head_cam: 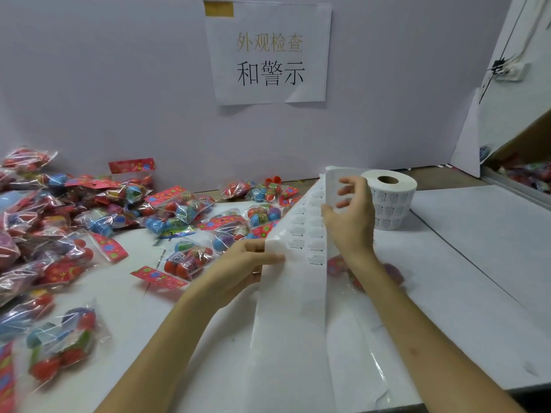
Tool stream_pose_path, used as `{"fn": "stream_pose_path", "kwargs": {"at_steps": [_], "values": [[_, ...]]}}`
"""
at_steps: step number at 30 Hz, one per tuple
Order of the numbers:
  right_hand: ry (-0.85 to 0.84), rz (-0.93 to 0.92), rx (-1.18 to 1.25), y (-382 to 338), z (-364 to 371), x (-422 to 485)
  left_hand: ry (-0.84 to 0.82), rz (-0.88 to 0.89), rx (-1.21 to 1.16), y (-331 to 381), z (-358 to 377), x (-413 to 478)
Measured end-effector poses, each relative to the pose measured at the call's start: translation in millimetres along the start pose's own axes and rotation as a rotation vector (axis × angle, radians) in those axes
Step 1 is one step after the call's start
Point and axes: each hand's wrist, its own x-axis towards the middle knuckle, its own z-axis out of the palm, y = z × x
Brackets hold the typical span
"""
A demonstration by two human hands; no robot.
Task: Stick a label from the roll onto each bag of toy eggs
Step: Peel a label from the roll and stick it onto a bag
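Left hand (241, 268) pinches the left edge of the label strip (293, 293), thumb on top, other fingers curled under the paper. The strip runs from the label roll (390, 201), loops up in the air between the hands, then hangs down toward the near table edge. Small printed labels show in rows on its upper part; the lower part looks peeled. Right hand (348, 216) is at the strip's right edge, thumb touching the paper, fingers loosely curled near the top fold. Cannot tell if it pinches a label or the liner. The roll stands upright on the white table (477, 263), just behind the right hand. One bag of toy eggs (338, 266) lies on the table under the strip and the right forearm, mostly hidden. A pile of egg bags (179, 210) with red header cards covers the left side of the table. A paper sign (268, 55) with printed characters is taped to the wall behind.
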Motion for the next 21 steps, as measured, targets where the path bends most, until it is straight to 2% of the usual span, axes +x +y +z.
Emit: {"fn": "stream_pose_path", "kwargs": {"at_steps": [3, 7, 9, 11, 17, 21], "values": [[-0.055, -0.319, -0.009, -10.9, 0.4, -6.5, 0.086, 0.005, -0.023, 0.0, -2.2, 1.0], [-0.353, -0.476, -0.083, -17.2, 6.9, -19.2, 0.121, 0.048, -0.048, -1.2, -5.4, 0.8], [-0.465, -0.479, -0.149, -14.0, 8.6, -22.7, 0.120, 0.073, -0.072, -2.1, -6.8, 1.4], [-0.509, -0.456, -0.189, -10.9, 8.5, -22.9, 0.105, 0.090, -0.095, -3.1, -8.2, 2.3], [-0.522, -0.430, -0.235, -9.6, 9.3, -23.8, 0.062, 0.076, -0.011, -3.0, -10.6, 0.7], [-0.544, -0.412, -0.212, -11.1, 12.0, -26.2, 0.090, 0.076, 0.019, -1.6, -8.9, 0.0]]}}
